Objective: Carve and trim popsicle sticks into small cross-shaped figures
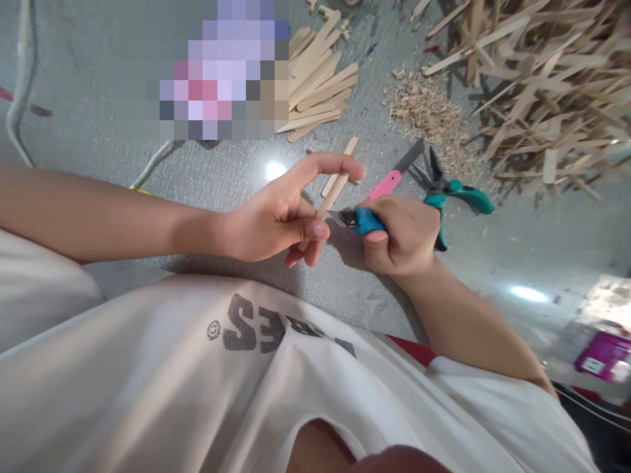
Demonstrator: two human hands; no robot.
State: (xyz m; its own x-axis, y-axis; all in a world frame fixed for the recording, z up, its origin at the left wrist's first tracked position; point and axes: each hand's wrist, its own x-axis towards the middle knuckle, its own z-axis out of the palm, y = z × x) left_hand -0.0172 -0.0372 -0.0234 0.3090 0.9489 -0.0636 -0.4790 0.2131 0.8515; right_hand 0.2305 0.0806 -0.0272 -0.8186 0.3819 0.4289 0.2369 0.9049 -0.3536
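Left hand: the left hand (276,220) pinches a pale flat wooden craft stick (335,187), grip closed on it, index finger stretched out.
Right hand: the right hand (404,240) has its grip wrapped around a small blue-handled cutter (363,221), whose tip is just beside the stick's near end.
Stick: mid-scene, above the grey floor (98,79).
Right of hands: teal-handled pliers (458,194) and a pink-handled blade (387,184) on the floor.
Far: loose stack of wooden sticks (318,85), wood shavings (424,112), heap of wooden offcuts (547,85).

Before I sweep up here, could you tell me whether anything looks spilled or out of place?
Yes: wood shavings lie scattered loose on the floor, beside a jumbled heap of sticks pointing every way, unlike the neat stack farther left. Nothing odd about the held stick and blue knife.
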